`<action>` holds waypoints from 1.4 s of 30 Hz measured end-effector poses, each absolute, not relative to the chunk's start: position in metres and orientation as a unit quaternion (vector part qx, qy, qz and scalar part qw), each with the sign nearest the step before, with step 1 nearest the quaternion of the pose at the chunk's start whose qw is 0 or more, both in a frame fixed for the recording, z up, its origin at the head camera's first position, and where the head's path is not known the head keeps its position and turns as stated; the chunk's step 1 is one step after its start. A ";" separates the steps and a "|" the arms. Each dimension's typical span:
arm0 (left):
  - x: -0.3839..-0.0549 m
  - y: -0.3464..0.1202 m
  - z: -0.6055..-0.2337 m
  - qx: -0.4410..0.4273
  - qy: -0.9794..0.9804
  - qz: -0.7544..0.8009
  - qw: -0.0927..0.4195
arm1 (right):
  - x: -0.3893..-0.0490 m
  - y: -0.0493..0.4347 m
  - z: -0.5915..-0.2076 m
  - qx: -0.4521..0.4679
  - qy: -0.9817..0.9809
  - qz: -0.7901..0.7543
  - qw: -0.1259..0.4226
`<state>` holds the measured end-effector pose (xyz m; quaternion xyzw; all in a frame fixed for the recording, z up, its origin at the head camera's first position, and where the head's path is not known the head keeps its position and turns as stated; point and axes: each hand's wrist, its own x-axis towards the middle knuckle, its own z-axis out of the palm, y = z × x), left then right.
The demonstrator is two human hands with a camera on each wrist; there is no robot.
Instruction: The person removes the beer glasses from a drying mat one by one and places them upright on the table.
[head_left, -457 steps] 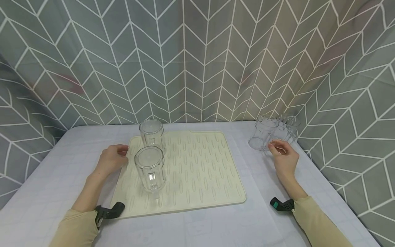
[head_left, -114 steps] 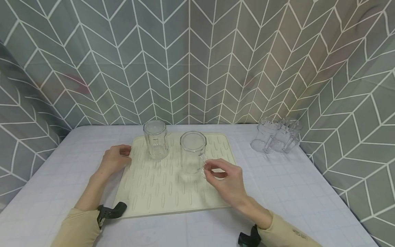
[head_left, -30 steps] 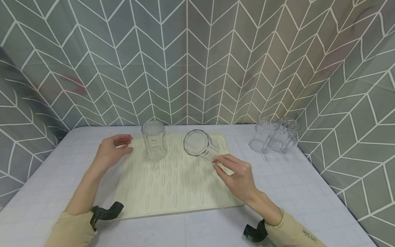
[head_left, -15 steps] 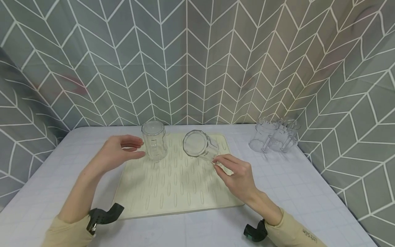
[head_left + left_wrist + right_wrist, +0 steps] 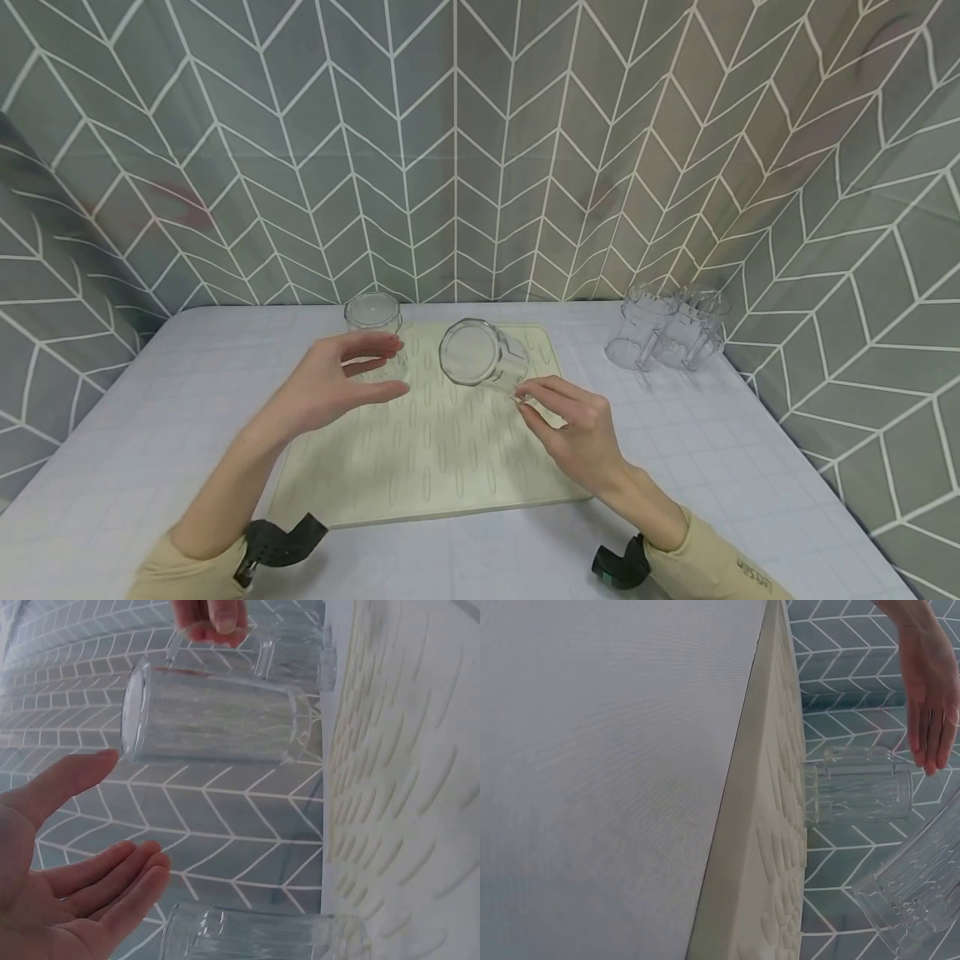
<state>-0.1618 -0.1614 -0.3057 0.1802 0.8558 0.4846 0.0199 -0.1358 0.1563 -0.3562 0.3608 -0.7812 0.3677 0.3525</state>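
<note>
My right hand (image 5: 573, 425) pinches the handle of a clear glass mug (image 5: 472, 354) over the mat, the mug tilted with one round end up and to the left. My left hand (image 5: 345, 379) has its fingers extended, thumb apart, with a gap between its fingertips and that mug. In the left wrist view the held mug (image 5: 217, 720) lies beyond the spread left hand (image 5: 82, 877). A second glass mug (image 5: 373, 310) stands on the mat's left side, partly hidden behind my left hand in the head view; the right wrist view shows this standing mug (image 5: 862, 791) more fully.
A cream ribbed drying mat (image 5: 420, 467) lies on the white-covered table (image 5: 675, 450). More clear glass mugs (image 5: 637, 333) stand close together at the back right. A grey curtain (image 5: 480, 150) with white zigzag lines rises behind and at the sides.
Over the last second my left hand has left the mat's left edge and moved right, towards the held mug. Earlier, that mug was upright over the mat; it has since been tilted.
</note>
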 end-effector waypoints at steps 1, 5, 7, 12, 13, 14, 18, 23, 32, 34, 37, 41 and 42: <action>-0.162 -0.159 -0.307 0.185 0.850 0.493 0.016 | -0.136 0.156 -0.356 0.362 -0.780 0.368 0.353; -0.161 -0.148 -0.310 0.194 0.832 0.519 0.016 | -0.136 0.155 -0.356 0.368 -0.776 0.368 0.357; -0.160 -0.143 -0.312 0.202 0.821 0.533 0.022 | -0.135 0.154 -0.355 0.372 -0.773 0.368 0.359; -0.159 -0.132 -0.316 0.214 0.800 0.560 0.029 | -0.134 0.153 -0.355 0.379 -0.770 0.370 0.356; -0.158 -0.130 -0.316 0.215 0.797 0.563 0.029 | -0.134 0.153 -0.355 0.378 -0.771 0.371 0.353; -0.158 -0.128 -0.317 0.217 0.794 0.567 0.027 | -0.134 0.153 -0.355 0.380 -0.771 0.370 0.352; -0.155 -0.119 -0.319 0.222 0.786 0.577 0.009 | -0.134 0.153 -0.357 0.382 -0.775 0.363 0.348; -0.151 -0.111 -0.321 0.217 0.784 0.582 -0.002 | -0.134 0.153 -0.358 0.387 -0.776 0.356 0.349; -0.145 -0.100 -0.323 0.191 0.799 0.570 -0.016 | -0.134 0.151 -0.358 0.404 -0.768 0.336 0.366; -0.144 -0.097 -0.324 0.189 0.803 0.564 -0.025 | -0.134 0.151 -0.357 0.407 -0.767 0.333 0.367; -0.142 -0.093 -0.326 0.181 0.808 0.560 -0.035 | -0.134 0.151 -0.358 0.412 -0.765 0.331 0.367; -0.140 -0.090 -0.329 0.175 0.814 0.551 -0.057 | -0.135 0.151 -0.359 0.415 -0.765 0.325 0.370; -0.140 -0.089 -0.329 0.176 0.815 0.547 -0.066 | -0.135 0.151 -0.359 0.416 -0.765 0.324 0.370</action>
